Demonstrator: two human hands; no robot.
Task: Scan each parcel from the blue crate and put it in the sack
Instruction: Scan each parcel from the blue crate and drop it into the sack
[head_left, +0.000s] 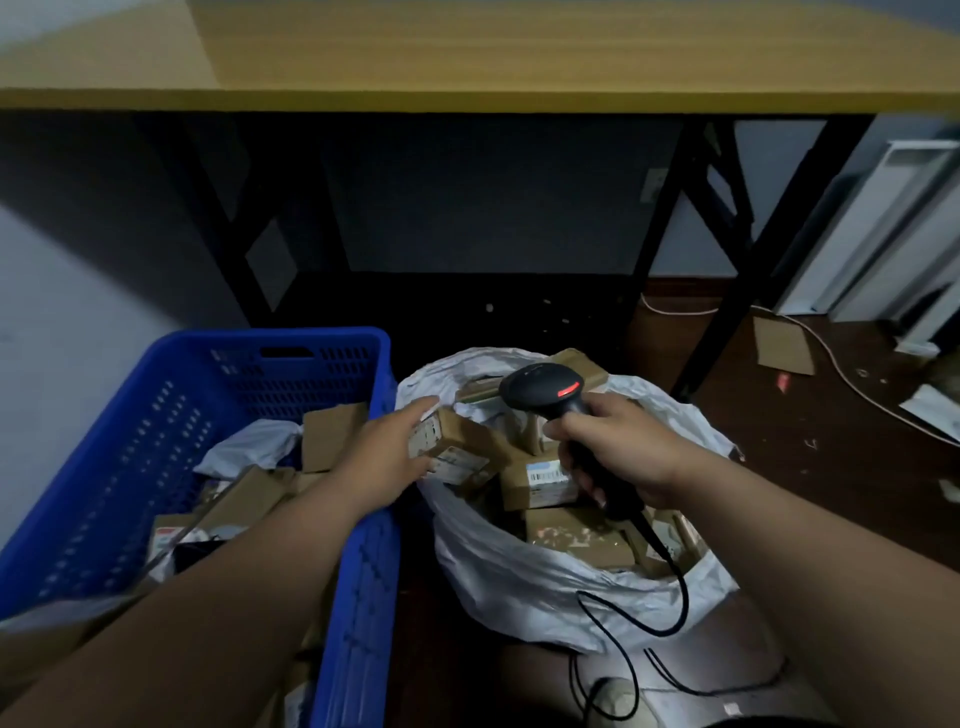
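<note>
With the small cardboard parcel (457, 441) touched by the flat-fingered left hand (387, 457) at the sack (519, 582) rim and the scanner (550, 395) gripped above by the right hand (623, 447), a slide off the heaped boxes may be risked.

The dark wooden floor (779, 467) carries the blue crate (358, 571) and, just beside it, the white sack (519, 587). A flat cardboard piece (783, 345), a pale cable (831, 358) and small paper scraps (810, 444) lie on it farther right.
</note>
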